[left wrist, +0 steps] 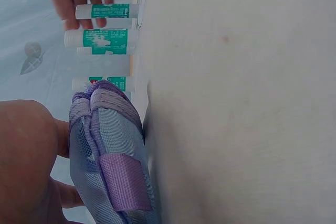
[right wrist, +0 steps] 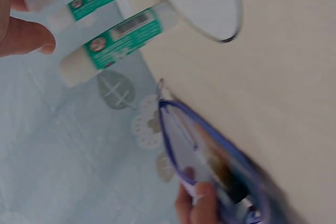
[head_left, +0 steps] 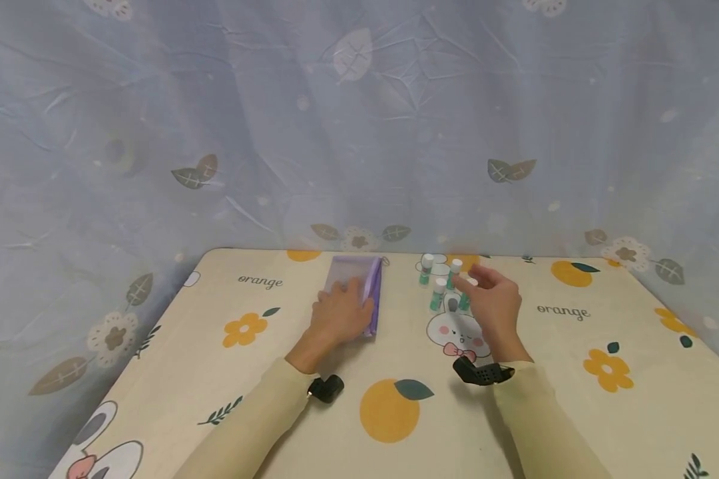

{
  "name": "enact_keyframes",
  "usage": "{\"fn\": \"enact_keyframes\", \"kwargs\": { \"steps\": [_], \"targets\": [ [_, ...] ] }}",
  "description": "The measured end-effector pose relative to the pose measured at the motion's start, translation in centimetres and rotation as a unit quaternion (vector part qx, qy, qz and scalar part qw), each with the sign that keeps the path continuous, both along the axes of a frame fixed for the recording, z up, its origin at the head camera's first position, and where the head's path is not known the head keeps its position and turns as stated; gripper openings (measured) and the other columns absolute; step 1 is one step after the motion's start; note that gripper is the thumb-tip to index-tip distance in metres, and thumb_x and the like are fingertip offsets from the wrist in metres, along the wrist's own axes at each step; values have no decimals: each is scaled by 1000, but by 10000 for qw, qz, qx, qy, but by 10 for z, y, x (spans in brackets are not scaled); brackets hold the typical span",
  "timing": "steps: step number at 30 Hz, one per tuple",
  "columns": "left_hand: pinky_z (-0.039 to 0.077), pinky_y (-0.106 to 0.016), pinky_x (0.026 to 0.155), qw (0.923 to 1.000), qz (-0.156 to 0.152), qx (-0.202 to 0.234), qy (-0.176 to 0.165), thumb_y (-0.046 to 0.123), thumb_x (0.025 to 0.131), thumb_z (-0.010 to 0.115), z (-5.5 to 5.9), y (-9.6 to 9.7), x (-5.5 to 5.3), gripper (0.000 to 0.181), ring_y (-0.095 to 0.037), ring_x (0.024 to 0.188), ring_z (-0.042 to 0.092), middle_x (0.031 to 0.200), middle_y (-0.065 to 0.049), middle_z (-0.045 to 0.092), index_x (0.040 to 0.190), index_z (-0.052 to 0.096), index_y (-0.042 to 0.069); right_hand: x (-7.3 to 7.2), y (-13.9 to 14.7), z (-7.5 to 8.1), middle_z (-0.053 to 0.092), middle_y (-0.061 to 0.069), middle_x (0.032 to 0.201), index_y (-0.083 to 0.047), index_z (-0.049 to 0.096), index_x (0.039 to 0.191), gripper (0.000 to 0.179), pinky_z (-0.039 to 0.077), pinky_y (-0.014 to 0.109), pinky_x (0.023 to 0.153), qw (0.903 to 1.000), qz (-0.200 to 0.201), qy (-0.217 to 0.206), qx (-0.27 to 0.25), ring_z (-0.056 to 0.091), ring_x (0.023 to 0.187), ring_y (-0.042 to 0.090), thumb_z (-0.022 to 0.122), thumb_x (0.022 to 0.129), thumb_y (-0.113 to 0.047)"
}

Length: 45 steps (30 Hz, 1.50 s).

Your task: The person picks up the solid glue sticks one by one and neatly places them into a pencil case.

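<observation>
Purple pouch: Seemed liable to skid if tugged, or to fall closed if let go. Lay on the cream tablecloth, near the middle of the head view, apparently gaping along the right side.
Left hand: Might have lost the opening through a slackened pinch. Reached palm down over the pouch from the near side, pinching the upper lip.
Glue sticks: Looked easy to topple, being slim, tall and closely grouped; could have gone over from one stray knuckle. Stood upright, four in all, right of the pouch.
Right hand: Risked bumping a neighbouring cap in so tight a group. Hung at the rightmost stick, with thumb and bent fingers parted, grasping nothing; could not be told as touching or just beside.
</observation>
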<state>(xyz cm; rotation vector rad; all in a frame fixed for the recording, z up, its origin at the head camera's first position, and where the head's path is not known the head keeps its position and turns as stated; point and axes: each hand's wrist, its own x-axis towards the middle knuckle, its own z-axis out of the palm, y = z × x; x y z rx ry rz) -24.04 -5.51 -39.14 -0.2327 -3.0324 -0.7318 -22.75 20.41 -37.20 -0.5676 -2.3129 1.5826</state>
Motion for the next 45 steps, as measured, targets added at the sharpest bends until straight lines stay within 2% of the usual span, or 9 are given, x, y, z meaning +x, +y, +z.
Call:
{"fn": "enact_keyframes", "kwargs": {
  "steps": [6,17,31,39,41,42,45],
  "targets": [
    [45,-67,106,10000,-65,3,53,44,107,46,-1,2,-3,61,-55,126,54,148,-24,54,159,44,14,1,0,-13,65,15,148,-15,58,153,56,46,54,118,9992,-201,-296,190,58,137,35,73,101,-30],
    [45,-66,105,9999,-42,-92,18,44,107,46,2,2,-2,61,-55,126,54,149,-24,54,159,43,13,0,0,-25,69,18,143,-7,64,146,49,42,56,121,9986,-325,-246,326,57,139,37,72,102,-25],
    [45,-67,106,10000,-25,41,-35,43,107,48,3,0,2,61,-55,127,54,150,-24,53,160,43,13,0,-2,-29,67,20,144,-5,63,147,49,44,57,119,9986,-173,-292,395,58,137,39,70,103,-24],
    [46,-66,105,10000,-18,-45,-32,44,107,47,2,-1,1,61,-55,126,54,150,-25,54,159,43,13,0,-2,-29,67,19,145,-6,63,147,49,44,57,119,9986,-186,-326,360,58,137,38,70,103,-25],
    [46,-66,104,10000,-24,-44,-22,44,107,47,2,-1,1,61,-55,126,55,149,-25,54,159,43,12,0,-1,-27,67,18,144,-7,63,147,48,46,55,118,9987,-219,-289,368,60,136,37,69,103,-25],
    [46,-66,104,10000,-26,-43,-19,44,107,47,2,-1,1,61,-55,126,55,149,-25,54,159,44,13,1,-1,-26,68,17,144,-8,63,148,48,51,53,113,9986,-239,-294,376,61,134,36,69,104,-26],
    [46,-66,103,10000,-25,-40,-10,44,107,47,2,-1,1,61,-54,125,55,148,-25,55,158,44,12,2,0,-22,68,14,145,-12,64,148,47,55,53,106,9985,-286,-322,334,61,130,32,69,104,-28]
  ]
}}
